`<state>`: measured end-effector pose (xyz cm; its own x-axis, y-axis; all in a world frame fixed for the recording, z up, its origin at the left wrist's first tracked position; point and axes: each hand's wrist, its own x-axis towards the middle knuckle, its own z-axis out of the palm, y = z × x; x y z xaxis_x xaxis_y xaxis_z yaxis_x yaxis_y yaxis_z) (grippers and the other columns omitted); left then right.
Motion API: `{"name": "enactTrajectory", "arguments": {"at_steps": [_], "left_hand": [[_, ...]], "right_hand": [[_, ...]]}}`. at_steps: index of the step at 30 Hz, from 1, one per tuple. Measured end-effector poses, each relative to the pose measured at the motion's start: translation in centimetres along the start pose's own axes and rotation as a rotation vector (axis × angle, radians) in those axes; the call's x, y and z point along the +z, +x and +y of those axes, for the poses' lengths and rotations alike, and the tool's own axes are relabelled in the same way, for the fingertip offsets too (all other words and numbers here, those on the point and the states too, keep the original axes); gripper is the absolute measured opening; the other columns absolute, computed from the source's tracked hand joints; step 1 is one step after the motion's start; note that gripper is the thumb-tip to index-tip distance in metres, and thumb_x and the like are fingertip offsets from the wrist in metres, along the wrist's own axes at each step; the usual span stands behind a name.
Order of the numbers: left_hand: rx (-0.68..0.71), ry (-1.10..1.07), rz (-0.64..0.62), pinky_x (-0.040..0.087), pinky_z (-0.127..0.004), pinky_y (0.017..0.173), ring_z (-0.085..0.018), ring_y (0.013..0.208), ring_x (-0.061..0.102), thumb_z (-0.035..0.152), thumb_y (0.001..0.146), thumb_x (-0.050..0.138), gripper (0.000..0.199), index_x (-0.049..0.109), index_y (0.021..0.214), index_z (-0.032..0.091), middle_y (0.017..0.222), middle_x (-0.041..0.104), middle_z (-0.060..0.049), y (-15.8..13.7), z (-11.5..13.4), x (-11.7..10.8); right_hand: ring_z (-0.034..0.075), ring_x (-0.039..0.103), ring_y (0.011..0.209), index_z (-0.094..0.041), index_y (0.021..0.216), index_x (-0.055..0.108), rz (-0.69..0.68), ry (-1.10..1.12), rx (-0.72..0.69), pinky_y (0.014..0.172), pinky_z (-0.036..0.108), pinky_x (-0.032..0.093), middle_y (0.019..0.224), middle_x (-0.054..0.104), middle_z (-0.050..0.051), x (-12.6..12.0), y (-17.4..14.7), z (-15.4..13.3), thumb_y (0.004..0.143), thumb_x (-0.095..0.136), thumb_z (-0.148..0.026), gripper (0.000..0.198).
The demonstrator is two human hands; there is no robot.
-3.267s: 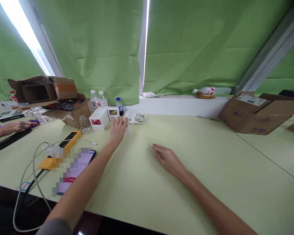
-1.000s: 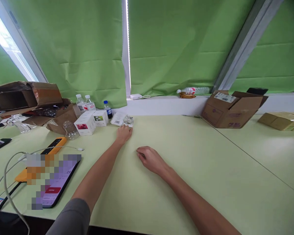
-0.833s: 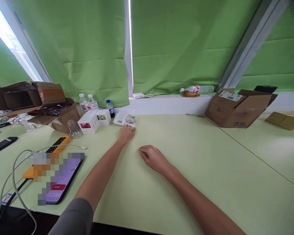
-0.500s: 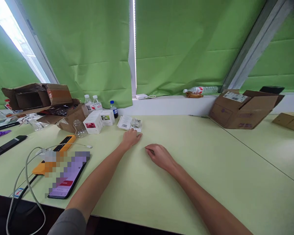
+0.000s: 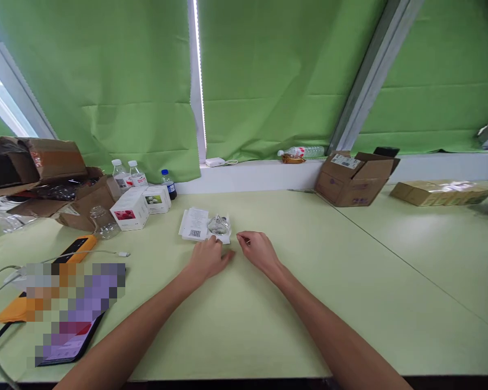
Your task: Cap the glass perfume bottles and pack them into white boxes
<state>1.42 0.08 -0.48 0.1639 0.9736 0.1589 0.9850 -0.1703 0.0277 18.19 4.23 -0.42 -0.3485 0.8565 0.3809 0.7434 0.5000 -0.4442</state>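
My left hand (image 5: 207,259) lies palm down at the near edge of a white card (image 5: 226,239), its fingertips touching that edge and its thumb spread to the right. On the card sits a clear, shiny, rounded thing (image 5: 218,225) whose kind I cannot make out. A white printed leaflet (image 5: 196,222) with a barcode lies beside it on the left. Just right of the card, my right hand (image 5: 259,251) rests near the table with thumb and forefinger pinched together. Whatever may be between those fingertips is too small to name.
White boxes (image 5: 130,211), a blue-capped bottle (image 5: 168,185) and an open carton (image 5: 85,203) stand at back left. Nearer lie a phone (image 5: 75,330) and an orange power strip (image 5: 14,310) with cables. A cardboard box (image 5: 345,181) stands at back right.
The card, leaflet and clear thing have slid nearer to me along with my left hand. My right hand stays pinched, now closer to the card. The view has turned right.
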Motion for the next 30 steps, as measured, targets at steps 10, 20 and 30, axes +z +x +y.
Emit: {"name": "enactTrajectory", "arguments": {"at_steps": [10,20,30], "left_hand": [[0.086,-0.032,-0.031,0.043,-0.037,0.063,-0.026,0.079,0.063,0.052,0.087,0.035,0.046,0.064,0.095,0.018,0.096,0.062,-0.013,-2.2,1.9,-0.6],[0.128,-0.070,-0.084,0.042,-0.037,0.061,-0.025,0.076,0.063,0.052,0.089,0.031,0.046,0.065,0.095,0.021,0.096,0.061,-0.013,-2.8,2.6,-1.0],[0.127,-0.014,-0.069,0.041,-0.034,0.059,-0.022,0.073,0.063,0.045,0.091,0.028,0.044,0.066,0.091,0.022,0.095,0.061,-0.010,-2.1,2.1,-0.7]], "right_hand": [[0.017,0.059,0.081,-0.021,0.111,0.062,0.073,0.146,-0.014,0.073,0.029,0.045,0.104,0.067,0.005,0.1,0.2,0.7,0.084,0.054,-0.033,0.031],[0.017,0.055,0.083,-0.022,0.109,0.060,0.022,0.169,-0.049,0.075,0.030,0.043,0.102,0.062,0.006,0.8,0.2,0.3,0.079,0.062,-0.035,0.033],[0.012,0.053,0.064,-0.018,0.100,0.060,0.098,0.357,0.027,0.062,0.025,0.044,0.081,0.062,0.002,0.0,0.6,0.6,0.077,0.063,-0.036,0.029]]}}
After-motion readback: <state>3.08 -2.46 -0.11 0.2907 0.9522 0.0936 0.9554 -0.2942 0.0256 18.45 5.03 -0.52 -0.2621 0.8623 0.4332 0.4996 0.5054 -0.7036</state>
